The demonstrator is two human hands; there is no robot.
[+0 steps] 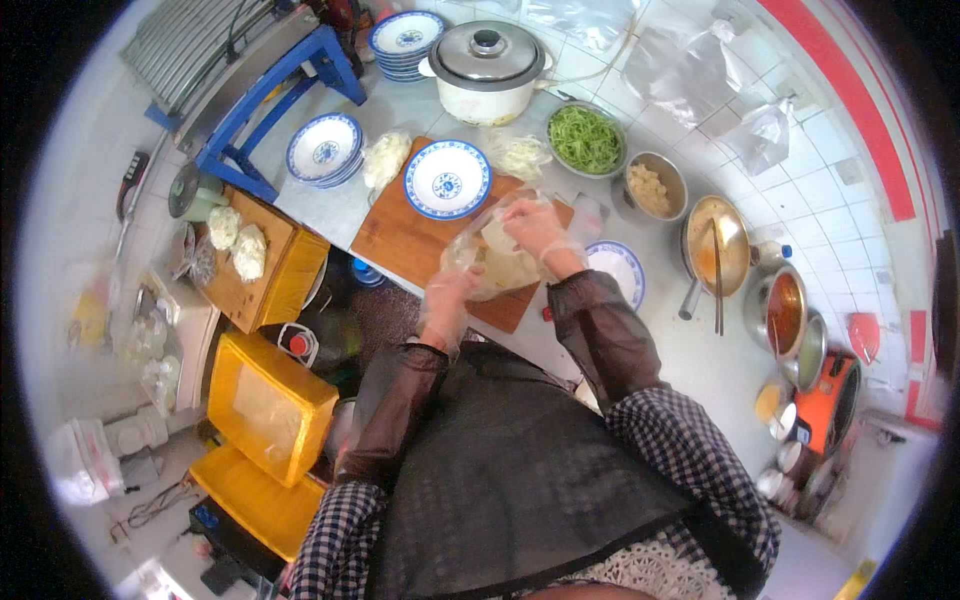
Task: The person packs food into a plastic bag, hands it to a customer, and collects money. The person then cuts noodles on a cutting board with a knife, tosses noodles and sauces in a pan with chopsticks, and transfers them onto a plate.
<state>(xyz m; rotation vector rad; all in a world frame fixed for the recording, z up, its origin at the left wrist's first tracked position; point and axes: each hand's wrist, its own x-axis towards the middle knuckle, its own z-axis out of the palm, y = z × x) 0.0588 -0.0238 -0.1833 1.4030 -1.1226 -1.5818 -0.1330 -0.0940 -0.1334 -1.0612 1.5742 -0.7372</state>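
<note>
Both hands wear clear plastic gloves and grip a clear plastic bag over the near part of a wooden cutting board. My left hand pinches the bag's left side. At its upper right, my right hand holds the bag with bent fingers. Pale food shows through the film, too blurred to name. A blue-and-white plate rests on the board just beyond the bag. Pale noodle-like strands lie to the plate's left and right. Another plate is partly hidden behind my right forearm.
Stacked plates and a lidded white pot stand at the back. Along the right are a bowl of shredded greens, a bowl of pale chunks, a pan with chopsticks and a pot of red sauce. Yellow crates sit lower left.
</note>
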